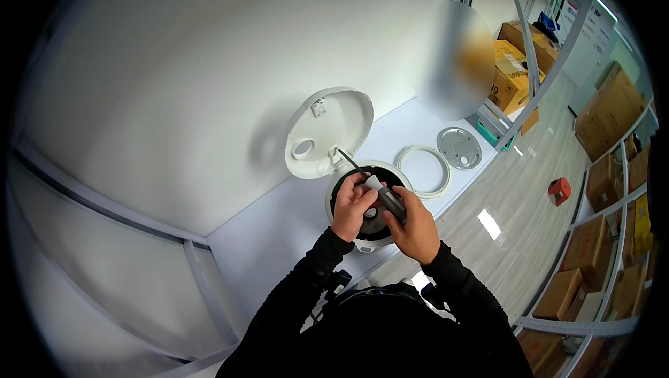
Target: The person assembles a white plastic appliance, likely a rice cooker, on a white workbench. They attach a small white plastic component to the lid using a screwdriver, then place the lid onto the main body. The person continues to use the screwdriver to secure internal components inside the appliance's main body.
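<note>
Both hands are above the open mouth of a white rice cooker [332, 216] with a dark inside. A screwdriver [392, 203] with a grey-black handle lies between them, its dark shaft slanting up and left. The tip is close to the hinge side of the raised white lid [341, 117]; whether it touches is unclear. My right hand [418, 230] is closed round the handle. My left hand [352, 207] pinches a pale, cone-shaped part [374, 182] at the front of the handle. The fingers hide much of the cooker's inside.
Right of the cooker lie a white ring [444, 182] and a round silvery plate [460, 148] on the white table [268, 228]. A pale wall [209, 64] stands behind. Cardboard boxes [589, 245] fill a rack at right; a red object [559, 191] is on the floor.
</note>
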Demonstrator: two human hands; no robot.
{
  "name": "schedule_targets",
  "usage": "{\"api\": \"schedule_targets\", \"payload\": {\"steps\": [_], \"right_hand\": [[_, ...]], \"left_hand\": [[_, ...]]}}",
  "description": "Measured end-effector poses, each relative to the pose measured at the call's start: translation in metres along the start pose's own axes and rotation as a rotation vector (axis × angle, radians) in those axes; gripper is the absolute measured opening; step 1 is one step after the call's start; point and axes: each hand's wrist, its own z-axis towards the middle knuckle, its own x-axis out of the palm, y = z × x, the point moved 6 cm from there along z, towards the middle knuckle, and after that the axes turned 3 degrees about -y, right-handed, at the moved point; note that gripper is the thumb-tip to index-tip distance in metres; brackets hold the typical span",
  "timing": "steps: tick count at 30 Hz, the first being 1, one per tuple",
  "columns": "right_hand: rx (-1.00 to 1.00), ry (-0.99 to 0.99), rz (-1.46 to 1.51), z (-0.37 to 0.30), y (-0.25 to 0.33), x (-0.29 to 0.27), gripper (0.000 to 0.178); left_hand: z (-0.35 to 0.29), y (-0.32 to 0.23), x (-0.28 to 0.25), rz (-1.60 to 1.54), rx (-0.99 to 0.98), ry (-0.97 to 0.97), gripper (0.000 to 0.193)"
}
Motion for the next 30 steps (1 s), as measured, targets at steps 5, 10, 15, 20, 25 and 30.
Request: {"api": "schedule_targets", "payload": {"steps": [5,10,15,20,25,30], "right_hand": [[-0.049,0.021,0.005,-0.008,-0.003,-0.006,0.055],[-0.048,0.117,0.083,-0.016,-0.007,-0.013,0.058],[-0.012,0.264,0.113,-0.023,0.001,-0.018,0.051],[-0.107,0.379,0.241,-0.044,-0.005,-0.017,0.048],[-0.201,0.498,0.349,-0.066,-0.006,-0.002,0.048],[-0.243,0.675,0.373,-0.092,0.007,0.024,0.047]], "left_hand": [[-0.005,-0.006,0.002,0.103,0.054,0.069,0.043],[-0.025,-0.017,0.021,0.176,0.173,0.124,0.045],[-0.06,-0.033,0.037,0.318,0.257,0.073,0.046],[-0.121,-0.047,0.036,0.592,0.401,-0.136,0.038],[-0.192,-0.038,0.006,0.7,0.383,-0.413,0.027],[-0.265,-0.006,-0.036,0.767,0.244,-0.788,0.016]]}}
